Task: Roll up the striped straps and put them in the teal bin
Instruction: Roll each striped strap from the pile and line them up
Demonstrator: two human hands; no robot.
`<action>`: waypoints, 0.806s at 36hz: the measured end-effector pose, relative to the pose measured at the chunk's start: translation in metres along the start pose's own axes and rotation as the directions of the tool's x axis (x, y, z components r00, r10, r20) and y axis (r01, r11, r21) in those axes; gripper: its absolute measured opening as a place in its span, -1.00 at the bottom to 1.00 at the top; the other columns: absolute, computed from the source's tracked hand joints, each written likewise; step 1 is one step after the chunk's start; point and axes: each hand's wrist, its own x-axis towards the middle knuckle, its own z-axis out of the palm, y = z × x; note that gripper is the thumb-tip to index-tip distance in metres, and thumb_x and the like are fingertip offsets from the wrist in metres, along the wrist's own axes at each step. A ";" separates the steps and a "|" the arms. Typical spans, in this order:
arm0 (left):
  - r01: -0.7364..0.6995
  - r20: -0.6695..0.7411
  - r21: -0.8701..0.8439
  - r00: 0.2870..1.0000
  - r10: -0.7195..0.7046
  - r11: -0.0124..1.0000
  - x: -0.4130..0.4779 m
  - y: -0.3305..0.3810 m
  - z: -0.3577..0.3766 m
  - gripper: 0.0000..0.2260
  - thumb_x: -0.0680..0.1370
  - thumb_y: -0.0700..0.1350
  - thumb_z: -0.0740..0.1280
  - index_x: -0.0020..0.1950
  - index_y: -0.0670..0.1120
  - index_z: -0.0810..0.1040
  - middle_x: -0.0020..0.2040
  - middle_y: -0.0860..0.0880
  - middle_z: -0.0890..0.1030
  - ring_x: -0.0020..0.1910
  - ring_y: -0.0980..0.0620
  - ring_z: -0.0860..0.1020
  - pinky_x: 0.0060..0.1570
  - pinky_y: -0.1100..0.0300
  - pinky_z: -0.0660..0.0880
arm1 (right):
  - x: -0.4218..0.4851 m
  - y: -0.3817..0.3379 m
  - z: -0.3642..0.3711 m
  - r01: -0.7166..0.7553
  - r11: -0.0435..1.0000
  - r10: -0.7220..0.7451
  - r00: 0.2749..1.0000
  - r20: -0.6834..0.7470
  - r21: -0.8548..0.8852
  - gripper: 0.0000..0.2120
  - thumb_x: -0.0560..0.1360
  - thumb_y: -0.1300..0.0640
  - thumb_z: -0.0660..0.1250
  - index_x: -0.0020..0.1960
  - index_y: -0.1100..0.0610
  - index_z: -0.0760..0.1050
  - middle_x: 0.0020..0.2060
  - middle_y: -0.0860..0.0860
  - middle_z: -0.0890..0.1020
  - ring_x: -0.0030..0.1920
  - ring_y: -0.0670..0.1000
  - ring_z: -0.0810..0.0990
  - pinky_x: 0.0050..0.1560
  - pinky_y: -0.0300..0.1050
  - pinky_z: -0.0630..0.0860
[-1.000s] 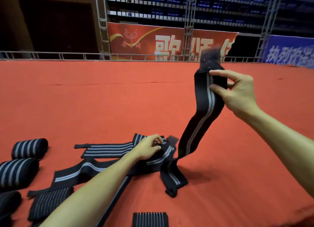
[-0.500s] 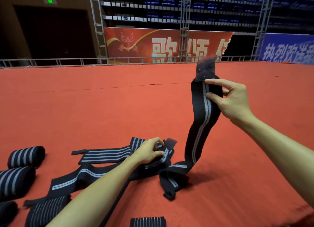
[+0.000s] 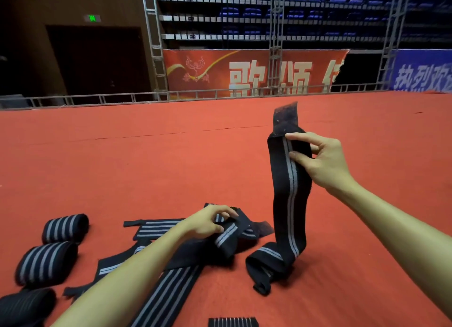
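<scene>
Now, right hand (image 3: 322, 160) pinches the long strap (image 3: 289, 192) near its top, thumb & forefinger on the striped face, other fingers behind. Strap hangs upright w/ its fuzzy fastener tab (image 3: 286, 117) sticking up above the fingers, its lower end folded & resting on the red carpet (image 3: 171, 167). Left hand (image 3: 208, 222), well apart & lower, has fingers curled on one strap in the heap of straps (image 3: 156, 231) lying flat on the carpet, just left of the long strap's foot. Further left, three rolled straps (image 3: 64, 228) sit in a row, apart from the heap. One short striped piece (image 3: 233, 322) at bottom edge of view. Bkgd: metal railing (image 3: 97, 97), red banner (image 3: 208, 72), blue seats (image 3: 249, 11) above.
</scene>
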 end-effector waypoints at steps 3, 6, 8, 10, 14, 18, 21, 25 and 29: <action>0.009 0.027 0.005 1.000 -0.009 1.000 -0.005 0.001 -0.001 -0.47 0.43 -0.45 0.22 0.24 0.05 0.57 0.17 0.07 0.53 -0.16 0.33 0.50 -0.08 0.24 0.49 | -0.001 0.000 0.007 0.006 1.000 -0.006 1.000 0.019 0.002 -0.59 0.44 0.44 0.44 0.12 0.00 0.61 -0.01 -0.20 0.64 -0.03 -0.30 0.62 0.06 -0.35 0.52; 0.033 0.020 -0.019 0.999 -0.033 0.999 -0.008 -0.003 0.003 -0.51 0.44 -0.42 0.24 0.23 0.05 0.59 0.15 0.05 0.57 -0.07 0.15 0.54 -0.01 0.16 0.48 | -0.003 0.001 0.012 0.006 1.000 -0.006 1.000 0.027 0.005 -0.59 0.44 0.44 0.44 0.13 0.01 0.61 0.00 -0.21 0.63 -0.02 -0.32 0.61 0.07 -0.37 0.51; 0.035 -0.012 -0.053 0.999 -0.036 0.998 -0.008 -0.002 0.006 -0.68 0.53 -0.28 0.36 0.24 0.00 0.61 0.05 0.11 0.62 -0.07 0.26 0.55 -0.01 0.32 0.45 | -0.004 0.002 0.015 0.003 1.000 -0.003 1.000 0.028 0.003 -0.58 0.43 0.44 0.44 0.13 0.00 0.61 0.00 -0.21 0.63 -0.02 -0.32 0.61 0.08 -0.37 0.51; 0.017 -0.075 -0.067 0.997 -0.022 0.998 -0.008 -0.001 0.010 -0.76 0.55 -0.14 0.43 0.22 -0.04 0.63 -0.09 0.19 0.60 -0.20 0.38 0.52 -0.13 0.44 0.38 | -0.004 0.003 0.016 0.004 1.000 -0.004 1.000 0.030 -0.002 -0.58 0.44 0.44 0.44 0.13 0.01 0.61 0.00 -0.20 0.64 -0.01 -0.31 0.61 0.08 -0.36 0.51; 0.015 -0.136 -0.090 0.990 -0.028 0.996 -0.006 -0.003 0.012 -0.77 0.49 -0.11 0.50 0.14 -0.03 0.67 -0.16 0.28 0.59 -0.26 0.36 0.51 -0.17 0.42 0.36 | -0.005 0.006 0.017 0.002 1.000 -0.002 0.999 0.034 -0.006 -0.59 0.45 0.43 0.43 0.13 0.00 0.61 -0.01 -0.23 0.64 -0.01 -0.29 0.61 0.08 -0.35 0.51; 0.044 -0.077 -0.102 0.996 -0.052 0.994 -0.004 -0.007 0.012 -0.70 0.49 -0.16 0.50 0.21 -0.02 0.64 0.03 0.19 0.63 -0.23 0.51 0.49 -0.10 0.49 0.36 | -0.006 0.009 0.018 -0.009 1.000 0.009 0.999 0.039 -0.007 -0.59 0.45 0.43 0.43 0.13 -0.01 0.62 -0.02 -0.23 0.64 -0.02 -0.29 0.62 0.05 -0.37 0.50; 0.071 -0.066 -0.115 0.995 -0.078 0.991 -0.006 -0.009 0.009 -0.65 0.49 -0.15 0.50 0.27 0.04 0.62 0.18 0.12 0.64 -0.23 0.45 0.52 -0.06 0.41 0.41 | -0.007 0.011 0.019 -0.017 1.000 0.018 0.999 0.036 -0.009 -0.60 0.45 0.43 0.43 0.13 0.00 0.62 -0.01 -0.24 0.63 -0.03 -0.32 0.60 0.04 -0.40 0.48; 0.059 -0.060 -0.145 0.996 -0.068 0.988 -0.009 -0.007 0.007 -0.60 0.51 -0.22 0.46 0.33 0.03 0.58 0.15 0.13 0.63 -0.27 0.45 0.50 -0.14 0.48 0.39 | -0.008 0.014 0.022 -0.022 1.000 0.022 0.999 0.044 -0.006 -0.60 0.45 0.43 0.43 0.13 0.01 0.62 0.01 -0.22 0.64 -0.01 -0.31 0.61 0.07 -0.37 0.50; 0.067 -0.054 -0.175 0.996 -0.077 0.982 -0.010 -0.007 0.007 -0.57 0.53 -0.32 0.39 0.33 0.05 0.56 -0.11 0.24 0.60 -0.40 0.39 0.44 -0.22 0.47 0.35 | -0.009 0.015 0.027 -0.024 1.000 0.024 0.998 0.053 0.004 -0.63 0.44 0.46 0.42 0.14 0.10 0.64 0.00 -0.16 0.65 -0.02 -0.32 0.61 0.07 -0.39 0.49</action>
